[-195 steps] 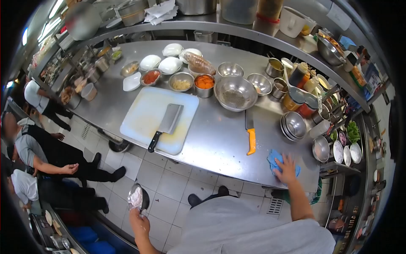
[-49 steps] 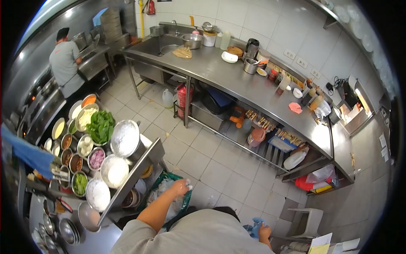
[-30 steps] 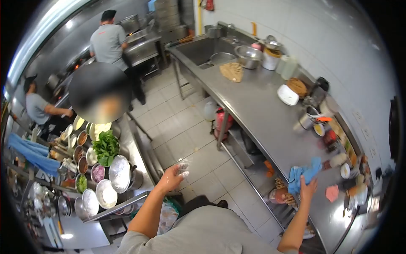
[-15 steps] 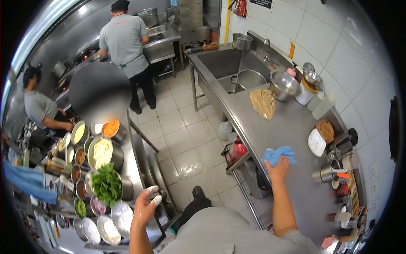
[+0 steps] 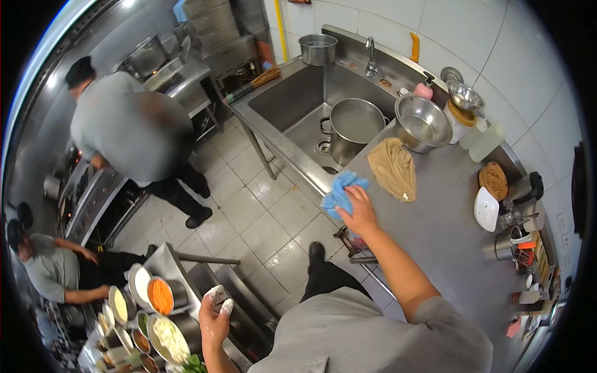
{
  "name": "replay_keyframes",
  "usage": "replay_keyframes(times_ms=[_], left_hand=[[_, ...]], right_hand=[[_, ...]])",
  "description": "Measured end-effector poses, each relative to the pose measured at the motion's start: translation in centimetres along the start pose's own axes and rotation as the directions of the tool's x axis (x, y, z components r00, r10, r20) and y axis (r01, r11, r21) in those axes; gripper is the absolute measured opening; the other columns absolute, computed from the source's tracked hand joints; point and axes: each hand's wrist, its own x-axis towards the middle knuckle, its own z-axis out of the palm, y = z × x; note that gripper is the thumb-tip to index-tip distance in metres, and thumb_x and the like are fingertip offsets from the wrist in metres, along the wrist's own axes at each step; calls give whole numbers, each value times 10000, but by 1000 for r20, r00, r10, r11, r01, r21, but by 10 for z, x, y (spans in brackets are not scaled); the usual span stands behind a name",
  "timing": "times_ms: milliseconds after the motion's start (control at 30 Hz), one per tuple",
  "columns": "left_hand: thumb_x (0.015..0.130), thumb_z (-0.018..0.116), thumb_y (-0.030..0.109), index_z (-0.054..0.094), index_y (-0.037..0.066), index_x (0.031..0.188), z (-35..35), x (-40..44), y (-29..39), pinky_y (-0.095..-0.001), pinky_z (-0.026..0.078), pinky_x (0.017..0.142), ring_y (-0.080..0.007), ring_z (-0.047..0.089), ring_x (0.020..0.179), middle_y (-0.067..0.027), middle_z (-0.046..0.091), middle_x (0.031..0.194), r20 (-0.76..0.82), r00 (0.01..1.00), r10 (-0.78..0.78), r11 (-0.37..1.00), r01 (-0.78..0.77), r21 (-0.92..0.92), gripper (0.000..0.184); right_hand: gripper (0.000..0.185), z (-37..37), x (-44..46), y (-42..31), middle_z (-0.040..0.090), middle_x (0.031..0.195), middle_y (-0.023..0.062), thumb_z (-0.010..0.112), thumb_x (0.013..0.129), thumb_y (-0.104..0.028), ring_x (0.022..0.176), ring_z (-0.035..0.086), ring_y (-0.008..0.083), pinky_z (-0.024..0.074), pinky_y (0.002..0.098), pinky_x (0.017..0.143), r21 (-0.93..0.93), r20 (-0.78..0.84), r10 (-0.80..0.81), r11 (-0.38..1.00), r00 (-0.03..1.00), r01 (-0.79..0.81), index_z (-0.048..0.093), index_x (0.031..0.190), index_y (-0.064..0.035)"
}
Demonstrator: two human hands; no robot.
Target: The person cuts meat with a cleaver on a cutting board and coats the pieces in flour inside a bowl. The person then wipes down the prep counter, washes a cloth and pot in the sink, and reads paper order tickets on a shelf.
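Observation:
A crumpled blue cloth [image 5: 343, 193] is in my right hand [image 5: 360, 214], at the front edge of the steel counter [image 5: 429, 230] beside the sink. My fingers grip its near side. My left hand [image 5: 214, 316] hangs in the air near the prep table, its white-dusted fingers apart and nothing in them. Close to it are a pot of pale shredded food [image 5: 170, 339] and a pot of shredded carrot [image 5: 161, 296]. To the right of the blue cloth, a tan cloth [image 5: 393, 169] lies bunched on the counter.
In the sink [image 5: 292, 99] stands a large two-handled pot [image 5: 356, 127]. A steel bowl [image 5: 424, 122], a soap pump [image 5: 424, 88] and a white dish [image 5: 487, 209] sit along the wall side. Two co-workers in grey shirts [image 5: 118, 124] are at the left by the stoves.
My right hand has moved the blue cloth forward along the counter to the sink's corner. My view has shifted toward the sink. One co-worker has stepped to the left.

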Motion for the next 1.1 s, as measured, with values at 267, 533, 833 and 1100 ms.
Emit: replay_keyframes(times_ms=[267, 533, 833, 1100], left_hand=[[938, 735, 27, 608, -19, 1393, 22, 207, 32, -360, 515, 1044, -253, 634, 1226, -145, 631, 1318, 69, 990, 121, 949, -136, 285, 474], [944, 780, 109, 584, 86, 1469, 24, 395, 121, -388, 573, 968, -253, 652, 1192, -148, 611, 1371, 99, 971, 216, 836, -236, 496, 560], [890, 772, 123, 603, 19, 1415, 59, 598, 155, -466, 471, 1128, -422, 578, 1312, -237, 614, 1403, 441, 821, 362, 774, -528, 349, 562], [926, 745, 127, 616, 18, 1403, 54, 762, 214, -458, 488, 1108, -431, 592, 1285, -238, 630, 1372, 582, 712, 394, 753, -612, 239, 506]], right_hand=[[681, 93, 163, -16, 537, 1516, 200, 728, 954, -416, 1449, 452, 414, 367, 473, 1228, -70, 140, 27, 997, 990, -17, 555, 1472, -10], [720, 130, 328, 118, 750, 1043, 317, 674, 983, -581, 956, 725, 433, 543, 528, 896, 324, -99, 626, 755, 773, -570, 728, 1123, 123], [705, 169, 365, 285, 205, 1720, 304, 467, 1081, -336, 1575, 216, 498, 201, 511, 1312, -800, 261, 857, 450, 445, -396, 296, 1615, 92], [584, 171, 362, 331, 632, 1411, 285, 460, 1077, -336, 1291, 607, 420, 459, 505, 1114, 150, 470, 817, 299, 334, -942, 563, 1423, 123]])
